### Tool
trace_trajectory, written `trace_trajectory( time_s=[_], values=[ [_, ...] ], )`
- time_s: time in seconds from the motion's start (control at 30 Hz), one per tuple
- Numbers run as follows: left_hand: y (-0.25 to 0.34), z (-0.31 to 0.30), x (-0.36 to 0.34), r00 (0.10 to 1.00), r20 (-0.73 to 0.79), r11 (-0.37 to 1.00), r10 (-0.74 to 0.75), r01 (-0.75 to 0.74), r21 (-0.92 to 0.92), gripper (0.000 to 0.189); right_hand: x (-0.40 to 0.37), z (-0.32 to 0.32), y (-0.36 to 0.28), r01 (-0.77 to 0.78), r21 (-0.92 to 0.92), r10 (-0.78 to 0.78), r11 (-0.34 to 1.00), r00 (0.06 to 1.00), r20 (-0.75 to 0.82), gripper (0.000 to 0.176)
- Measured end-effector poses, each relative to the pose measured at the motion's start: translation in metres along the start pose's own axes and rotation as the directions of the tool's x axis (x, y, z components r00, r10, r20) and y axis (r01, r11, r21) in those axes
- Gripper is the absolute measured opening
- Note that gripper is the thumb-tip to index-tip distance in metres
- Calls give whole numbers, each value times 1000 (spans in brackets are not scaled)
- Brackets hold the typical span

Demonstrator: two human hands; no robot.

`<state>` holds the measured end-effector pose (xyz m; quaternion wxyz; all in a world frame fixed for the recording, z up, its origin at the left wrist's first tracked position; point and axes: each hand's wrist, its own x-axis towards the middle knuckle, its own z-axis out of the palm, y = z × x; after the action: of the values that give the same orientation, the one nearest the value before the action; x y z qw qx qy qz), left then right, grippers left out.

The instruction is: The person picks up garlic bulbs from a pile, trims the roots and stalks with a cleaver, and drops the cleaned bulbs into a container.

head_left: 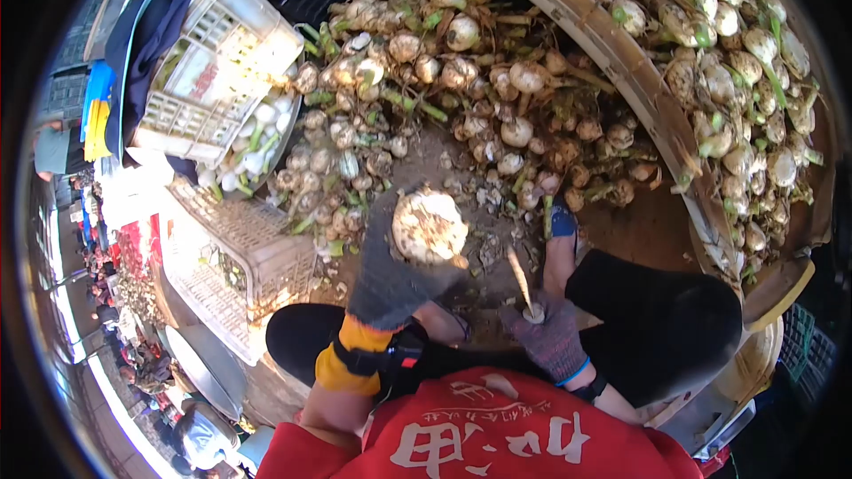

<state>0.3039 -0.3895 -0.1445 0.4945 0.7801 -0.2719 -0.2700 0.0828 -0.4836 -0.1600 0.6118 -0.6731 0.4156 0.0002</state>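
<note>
My left hand, in a dark grey glove, is closed around a large garlic bulb, its pale, root-flecked face turned up towards me. To the right and lower, my right hand, also gloved, grips what looks like a narrow knife. Its thin tan blade points up and slightly left, apart from the bulb. Beyond both hands lies a heap of garlic, dirty bulbs with stalks and roots attached. Peelings and dirt litter the ground between the heap and my feet.
A curved wooden edge separates the heap from more garlic at right. On the left stand a tilted white crate, cleaner bulbs beside it, and a second plastic crate. Several people appear at the far left.
</note>
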Motion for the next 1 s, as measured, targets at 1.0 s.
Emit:
trace_trajectory(
  time_s=[1.0],
  values=[
    [88, -63, -183, 921, 356, 847, -160, 314, -430, 75, -28, -1, 7, 265, -584, -371, 768, 926, -68, 18]
  ],
)
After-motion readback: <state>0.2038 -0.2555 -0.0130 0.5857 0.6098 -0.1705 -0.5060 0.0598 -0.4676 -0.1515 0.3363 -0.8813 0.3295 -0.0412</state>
